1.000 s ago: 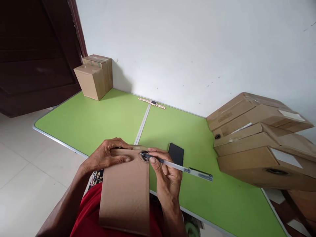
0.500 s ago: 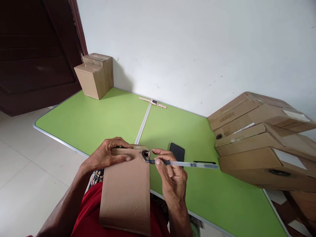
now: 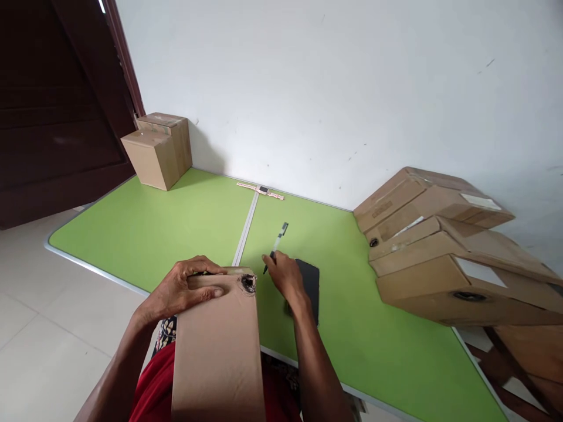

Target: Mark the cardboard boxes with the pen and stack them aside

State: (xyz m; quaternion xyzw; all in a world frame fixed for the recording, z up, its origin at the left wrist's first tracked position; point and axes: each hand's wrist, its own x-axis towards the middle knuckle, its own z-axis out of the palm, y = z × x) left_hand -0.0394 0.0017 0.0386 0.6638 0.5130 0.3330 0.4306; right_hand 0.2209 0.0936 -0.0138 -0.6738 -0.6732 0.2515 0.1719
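Observation:
A brown cardboard box (image 3: 217,346) leans against my body at the table's near edge. My left hand (image 3: 189,287) grips its top edge, with the thumb on the near face and the fingers behind. At the box's upper right corner is a ragged hole (image 3: 248,283) ringed with dark ink scribbles. My right hand (image 3: 285,274) is over the green table, right of the box, with its fingers closed around a pen (image 3: 278,239). The pen has a clear barrel, and its dark tip points down to the left. Part of it is hidden by my fingers.
Beside my right wrist lies a black phone (image 3: 309,287) on the green table (image 3: 185,223). A pink-strapped smartwatch (image 3: 263,190) is near the wall. Two small boxes (image 3: 156,155) stand at the back left. Several larger cardboard boxes (image 3: 422,281) are stacked on the right.
My right hand has taken the pen away from the box's hole and lowered it toward the table, turning it more upright. My left hand keeps its hold on the box.

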